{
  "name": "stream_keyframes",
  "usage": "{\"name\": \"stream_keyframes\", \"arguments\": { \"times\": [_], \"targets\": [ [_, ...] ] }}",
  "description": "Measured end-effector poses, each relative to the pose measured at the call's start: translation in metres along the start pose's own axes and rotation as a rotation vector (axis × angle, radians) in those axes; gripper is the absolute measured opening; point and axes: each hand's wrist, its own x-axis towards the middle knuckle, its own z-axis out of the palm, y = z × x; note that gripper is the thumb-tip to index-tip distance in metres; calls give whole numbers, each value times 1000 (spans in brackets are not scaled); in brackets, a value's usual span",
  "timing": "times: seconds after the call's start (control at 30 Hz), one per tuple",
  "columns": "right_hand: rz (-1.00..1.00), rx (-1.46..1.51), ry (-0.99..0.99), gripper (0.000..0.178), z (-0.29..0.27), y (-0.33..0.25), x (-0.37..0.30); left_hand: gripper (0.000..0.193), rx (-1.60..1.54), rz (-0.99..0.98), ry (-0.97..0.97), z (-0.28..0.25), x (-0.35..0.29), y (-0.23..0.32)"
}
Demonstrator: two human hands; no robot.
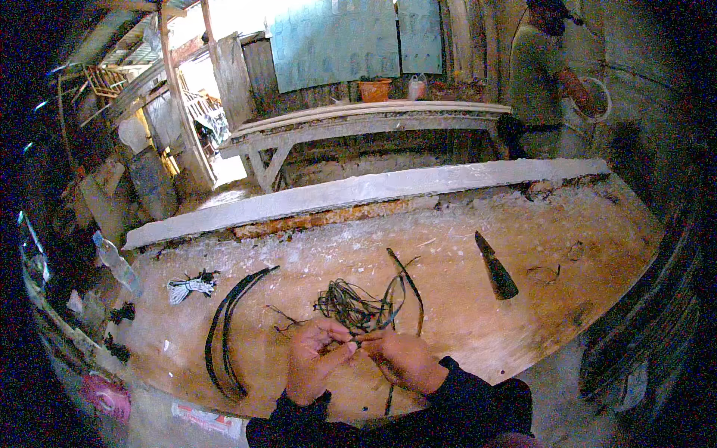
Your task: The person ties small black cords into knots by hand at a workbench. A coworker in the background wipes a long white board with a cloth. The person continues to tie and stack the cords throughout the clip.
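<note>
The left hand (317, 360) and right hand (403, 361) meet with fingertips nearly together, thumbs and forefingers closed in what looks like a pinch on a thin dark strand (356, 343); most of it is hidden by the fingers, so exactly how it passes between them I cannot tell; it looks light and limp, neither heavy nor fragile, probably apt to twist or slip if held loosely, so a hold close to where the fingertips meet should control it best, with thumb pad against forefinger; just beyond the fingers lies a tangled heap of dark cord (355, 302), which looks springy and likely to snag, its loose loops being the nearest obstruction; just beyond the right fingers a dark curved strip (411, 286) lies close against those loops and seems stiffer, while farther right lies a dark tapered tool (497, 267), well apart from them; left of the left fingers are long black strips (219, 328), bowed and probably bendable, and farther left a white string bundle (191, 287); all these lie on a wooden board (478, 336); far ahead of the fingers a long pale beam (373, 187) runs across the board's back edge, beyond the clutter.
</note>
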Motion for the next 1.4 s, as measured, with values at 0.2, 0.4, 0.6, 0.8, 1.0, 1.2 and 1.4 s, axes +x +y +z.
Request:
{"name": "stream_keyframes", "arguments": {
  "times": [0.2,0.4,0.6,0.8,1.0,1.2,1.4],
  "targets": [
    [37,345,366,10,7,-9,-5,21,570,593,42,5,-5,-5],
    [239,1095,221,7,6,-15,-3,22,543,879,-51,-3,-8,-8],
    [309,1281,180,9,-2,-10,-2,22,616,899,-54,-3,-12,-14],
    [433,1157,340,8,10,-21,3,23,583,654,-101,-3,-13,-9],
    [499,1254,348,10,12,-29,-1,20,-157,420,83,14,-22,-13],
    [514,1414,260,10,14,-18,0,17,516,524,-150,-6,-16,-5],
    [429,1223,318,10,19,-18,2,18,807,615,83,-8,-15,-15]
  ]
}}
